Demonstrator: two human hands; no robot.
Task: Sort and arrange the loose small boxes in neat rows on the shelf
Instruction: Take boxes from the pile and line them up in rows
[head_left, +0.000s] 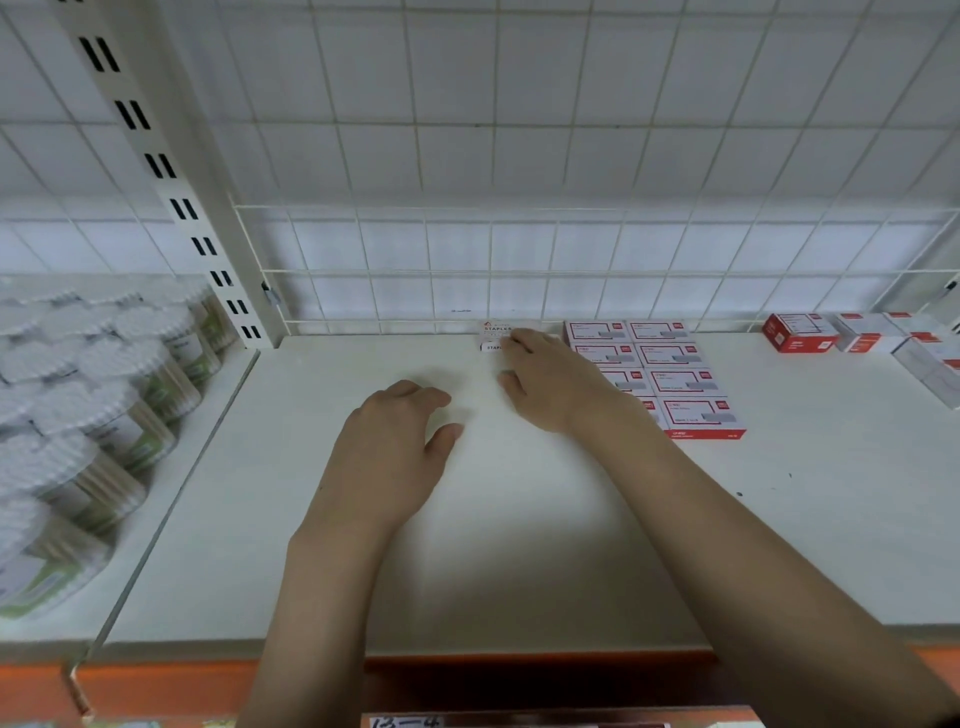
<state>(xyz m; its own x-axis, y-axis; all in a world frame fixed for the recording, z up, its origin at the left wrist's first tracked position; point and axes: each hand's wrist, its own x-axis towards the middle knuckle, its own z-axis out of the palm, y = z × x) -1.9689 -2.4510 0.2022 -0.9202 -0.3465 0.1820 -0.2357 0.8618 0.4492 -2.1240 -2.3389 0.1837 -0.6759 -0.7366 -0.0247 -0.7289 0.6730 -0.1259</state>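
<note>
- Clear plastic tubs of cotton swabs crowd the neighbouring bay on the far left, behind a thin divider. They sit well apart from the work, so the risk there is small: only a wide elbow swing to the left would disturb them.
- The left hand hovers over the bare white shelf, fingers loosely curled and holding nothing. If it drops or sweeps right while idle, it could knock the box being set at the back.
- The right hand reaches to the rear wire grid, its fingertips resting on a white box marked STAPLES. The fingers hide the box's right side, so I cannot tell whether it is pinched or merely pushed. This box is pale and differs from the red ones, so parking it flush against them would likely mix two kinds in one row.
- The right forearm crosses the near left corner of the two-column block of red-and-white staple boxes. Drawing the arm back low could drag those front boxes askew.
- Loose red and white boxes lie jumbled at the far right, some tilted, one running out of view at the edge. A hasty grab there could tip one off the shelf front.
</note>
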